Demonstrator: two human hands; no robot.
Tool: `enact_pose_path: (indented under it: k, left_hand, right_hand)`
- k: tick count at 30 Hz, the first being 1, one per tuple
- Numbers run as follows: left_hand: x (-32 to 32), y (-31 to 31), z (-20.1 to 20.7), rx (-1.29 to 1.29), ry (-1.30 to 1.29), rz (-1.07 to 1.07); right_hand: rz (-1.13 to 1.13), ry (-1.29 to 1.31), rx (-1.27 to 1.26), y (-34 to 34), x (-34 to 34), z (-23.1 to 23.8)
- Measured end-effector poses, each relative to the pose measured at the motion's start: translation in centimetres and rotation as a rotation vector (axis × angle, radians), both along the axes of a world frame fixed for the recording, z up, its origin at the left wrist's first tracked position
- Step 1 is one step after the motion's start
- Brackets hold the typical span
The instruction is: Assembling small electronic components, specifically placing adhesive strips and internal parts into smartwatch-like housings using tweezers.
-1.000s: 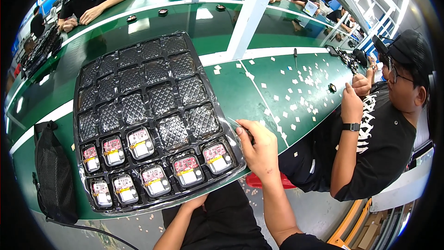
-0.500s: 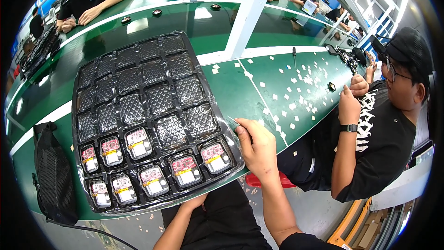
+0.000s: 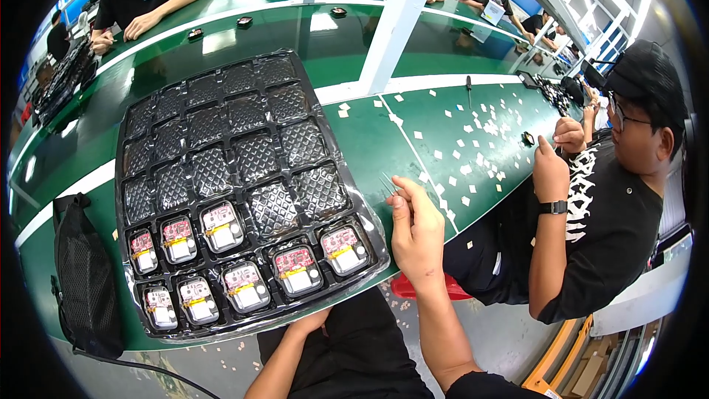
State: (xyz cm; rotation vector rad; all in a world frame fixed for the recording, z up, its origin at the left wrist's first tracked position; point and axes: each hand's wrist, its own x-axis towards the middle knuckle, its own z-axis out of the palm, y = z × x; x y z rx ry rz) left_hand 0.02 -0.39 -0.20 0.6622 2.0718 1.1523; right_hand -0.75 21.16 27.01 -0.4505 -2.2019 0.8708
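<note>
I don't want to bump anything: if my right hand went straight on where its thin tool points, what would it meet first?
Probably the small pale squares just before the white rail; depth is unclear, so your right hand might pass above.

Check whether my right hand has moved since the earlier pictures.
Yes, slightly: against the black tray's right edge, your right hand's fingers and the thin tweezers have shifted rightward and a little upward in the view.
</note>
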Motion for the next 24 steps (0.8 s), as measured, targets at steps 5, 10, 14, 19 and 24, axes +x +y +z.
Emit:
enact_pose_path:
  k: [5,10,14,19,24]
  left_hand:
    - [0.01,0.08,0.2,-0.001,-0.008,-0.003]
    - [0.13,-0.07,0.05,0.008,-0.016,0.009]
    - [0.11,-0.05,0.17,-0.001,0.036,0.003]
    - [0.13,-0.07,-0.03,-0.023,0.063,-0.009]
    - [0.03,-0.04,-0.15,-0.019,0.051,-0.013]
  right_hand:
    - [0.013,-0.021,0.03,0.15,-0.07,-0.11]
    - [0.02,-0.054,0.035,-0.09,-0.01,0.27]
    - [0.023,-0.067,0.041,-0.08,0.03,0.32]
    - [0.021,-0.07,0.048,-0.03,0.05,0.32]
    - [0.021,-0.072,0.066,0.0,0.06,0.28]
